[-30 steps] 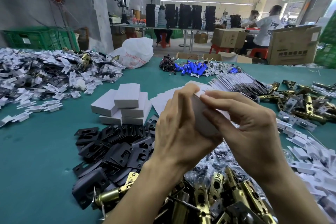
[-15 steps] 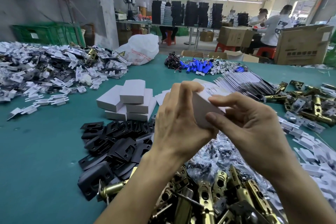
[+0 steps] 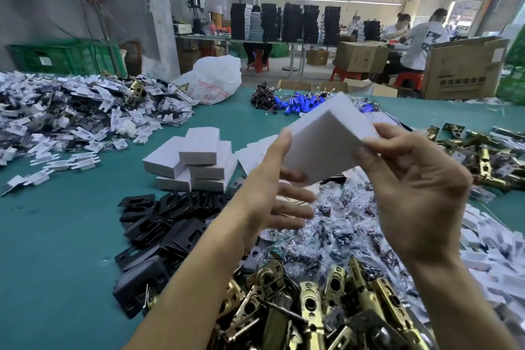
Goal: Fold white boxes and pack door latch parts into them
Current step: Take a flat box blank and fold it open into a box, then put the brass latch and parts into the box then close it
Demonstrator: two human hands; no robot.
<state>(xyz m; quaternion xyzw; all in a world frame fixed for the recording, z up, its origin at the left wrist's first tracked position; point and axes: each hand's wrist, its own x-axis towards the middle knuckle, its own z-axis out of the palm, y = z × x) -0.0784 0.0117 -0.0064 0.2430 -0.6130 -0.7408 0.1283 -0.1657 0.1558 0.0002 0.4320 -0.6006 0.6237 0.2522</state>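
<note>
A folded white box [image 3: 326,139] is held above the table at the centre of the head view. My right hand [image 3: 409,185] pinches its right end between thumb and fingers. My left hand [image 3: 272,193] is beside and under the box's left end, fingers spread and straight, thumb tip touching its left corner. Several closed white boxes [image 3: 193,159] are stacked on the green table [image 3: 56,236] to the left. Black latch plates [image 3: 164,224] lie in a heap below the stack. Brass latch bolts [image 3: 312,307] lie heaped in front of me.
Small clear bags of screws [image 3: 341,224] lie under my hands. Flat white box blanks [image 3: 483,261] spread to the right, more brass latches [image 3: 488,156] beyond them. A large heap of white cards [image 3: 71,111] fills the far left. Blue parts [image 3: 301,105] lie at the back. People work at a distant bench.
The box has been lifted and turned so its broad face shows. My left hand has let go of it and opened, while the right hand keeps its hold.
</note>
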